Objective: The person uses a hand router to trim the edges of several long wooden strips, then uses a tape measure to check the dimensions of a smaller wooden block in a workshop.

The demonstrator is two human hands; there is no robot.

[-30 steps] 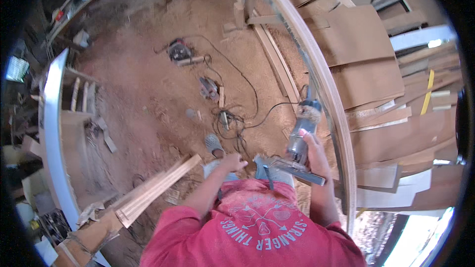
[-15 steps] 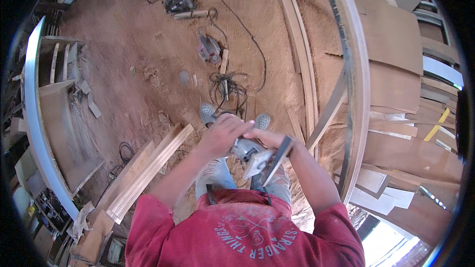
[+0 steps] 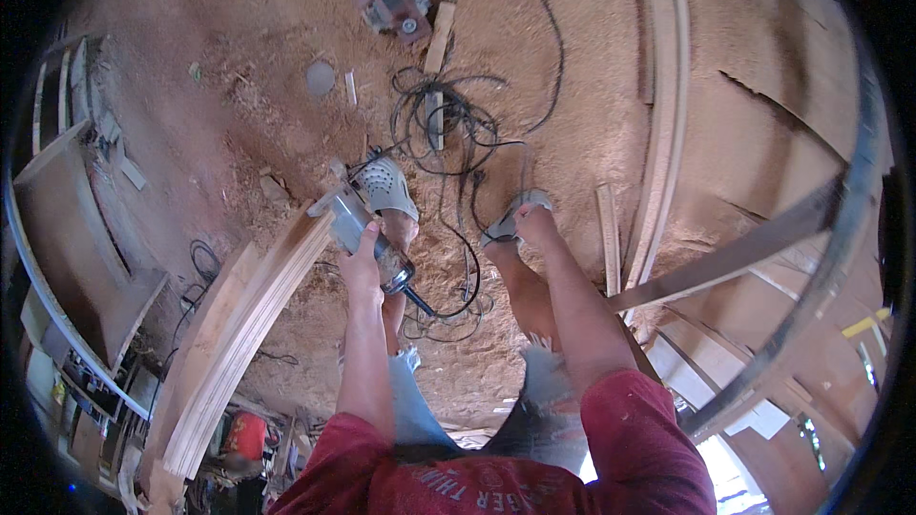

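My left hand [image 3: 363,262] is wrapped round the grey body of a corded power tool that looks like a trim router [image 3: 351,217]. Its head end is beside the far tip of a stack of pale boards [image 3: 253,348], and I cannot tell whether they touch. From its dark near end a black cord [image 3: 474,277] loops away to the right. My right hand [image 3: 534,220] is down at my right shoe [image 3: 501,222], fingers curled closed; what they hold, if anything, is hidden. The left shoe [image 3: 386,186] is just beyond the tool.
A tangle of black cable [image 3: 444,119] lies on the sawdust-covered ground beyond my feet. Farther off is a power saw [image 3: 393,2] beside a wood strip [image 3: 439,36]. Long curved timbers [image 3: 663,124] and a slanting brace [image 3: 735,250] stand at the right. Shelving [image 3: 76,200] is at the left.
My hands, together on the tool before, are now apart. The left has carried the tool down and left toward the boards; the right has reached to the right shoe. My body bends lower.
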